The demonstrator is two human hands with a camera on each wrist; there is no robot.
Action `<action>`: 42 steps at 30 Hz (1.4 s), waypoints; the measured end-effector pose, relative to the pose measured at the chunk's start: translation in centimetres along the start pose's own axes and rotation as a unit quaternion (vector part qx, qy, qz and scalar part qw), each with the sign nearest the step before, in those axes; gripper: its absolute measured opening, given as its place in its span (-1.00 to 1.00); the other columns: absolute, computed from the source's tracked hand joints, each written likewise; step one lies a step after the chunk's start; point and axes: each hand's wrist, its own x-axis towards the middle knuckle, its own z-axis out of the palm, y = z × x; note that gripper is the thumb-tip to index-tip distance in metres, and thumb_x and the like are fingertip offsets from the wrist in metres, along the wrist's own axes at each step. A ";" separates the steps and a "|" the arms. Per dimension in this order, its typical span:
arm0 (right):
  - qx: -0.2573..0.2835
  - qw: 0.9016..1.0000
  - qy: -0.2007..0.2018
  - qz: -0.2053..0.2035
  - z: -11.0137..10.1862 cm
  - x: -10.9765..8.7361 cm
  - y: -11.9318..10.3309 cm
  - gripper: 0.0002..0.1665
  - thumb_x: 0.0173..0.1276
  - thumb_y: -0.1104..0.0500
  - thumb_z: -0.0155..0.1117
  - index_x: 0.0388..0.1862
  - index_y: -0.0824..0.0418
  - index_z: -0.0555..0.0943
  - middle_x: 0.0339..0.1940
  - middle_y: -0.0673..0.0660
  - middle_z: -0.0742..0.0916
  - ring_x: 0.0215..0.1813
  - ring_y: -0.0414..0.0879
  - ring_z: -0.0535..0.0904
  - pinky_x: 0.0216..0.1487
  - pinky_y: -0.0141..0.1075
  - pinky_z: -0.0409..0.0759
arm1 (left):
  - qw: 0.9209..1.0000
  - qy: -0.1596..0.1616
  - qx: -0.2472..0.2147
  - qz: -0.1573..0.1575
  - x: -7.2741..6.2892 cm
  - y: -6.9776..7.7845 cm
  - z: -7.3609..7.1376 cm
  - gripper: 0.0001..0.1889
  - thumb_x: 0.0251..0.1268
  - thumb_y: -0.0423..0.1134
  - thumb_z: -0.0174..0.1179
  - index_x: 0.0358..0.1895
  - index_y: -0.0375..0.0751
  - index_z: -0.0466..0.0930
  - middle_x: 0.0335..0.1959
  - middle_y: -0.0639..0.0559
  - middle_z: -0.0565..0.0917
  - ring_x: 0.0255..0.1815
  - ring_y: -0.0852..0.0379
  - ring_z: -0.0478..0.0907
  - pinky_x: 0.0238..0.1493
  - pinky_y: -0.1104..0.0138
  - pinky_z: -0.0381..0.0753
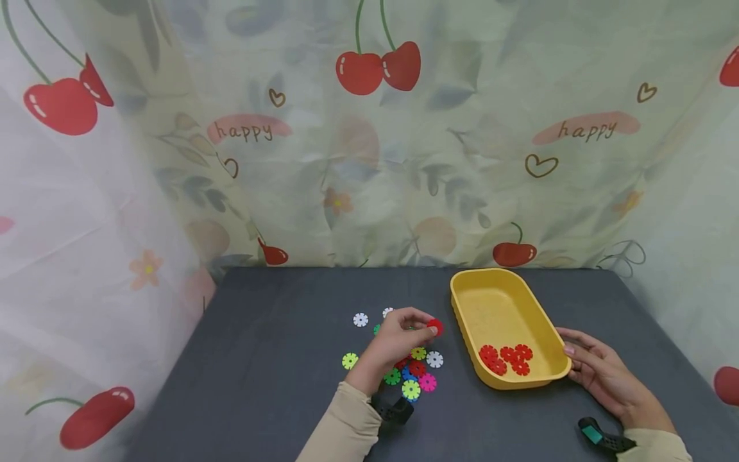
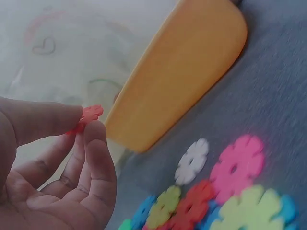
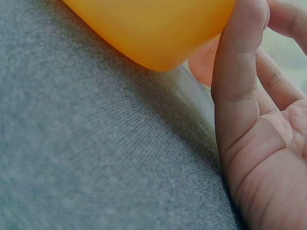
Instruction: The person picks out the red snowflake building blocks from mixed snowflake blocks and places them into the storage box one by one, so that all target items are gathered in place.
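In the head view my left hand [image 1: 395,340] pinches a red notched plastic disc [image 1: 435,326] between thumb and fingertips, just left of the yellow tray [image 1: 491,314]. The left wrist view shows this red disc [image 2: 89,116] partly covered by the fingertips. Several red discs [image 1: 508,358] lie in the tray's near end. My right hand [image 1: 603,372] touches the tray's right side near the front corner, its thumb at the rim and its fingers loosely extended. Up close in the right wrist view, the thumb [image 3: 237,72] lies against the tray wall [image 3: 168,38].
Under and around my left hand lies a loose group of discs, among them a white disc [image 1: 435,359], a pink disc [image 1: 428,382] and a yellow-green disc [image 1: 411,389]. Apart from these is another white disc [image 1: 360,319]. Printed curtains [image 1: 369,192] border the dark table [image 1: 260,359].
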 end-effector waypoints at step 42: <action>0.005 1.000 -0.009 0.000 -0.1 0.0 0.1 -0.52 0.77 0.26 -0.07 0.25 -0.23 0.67 0.08 -0.10 0.82 -0.10 -0.21 0.78 -0.12 -0.32 0.77 | 0.998 -0.054 -0.027 0.002 0.4 1.5 7.3 -0.78 0.37 -0.29 0.45 -0.02 -0.32 0.75 -0.31 0.01 0.79 -0.36 0.18 0.72 -0.09 0.24 0.82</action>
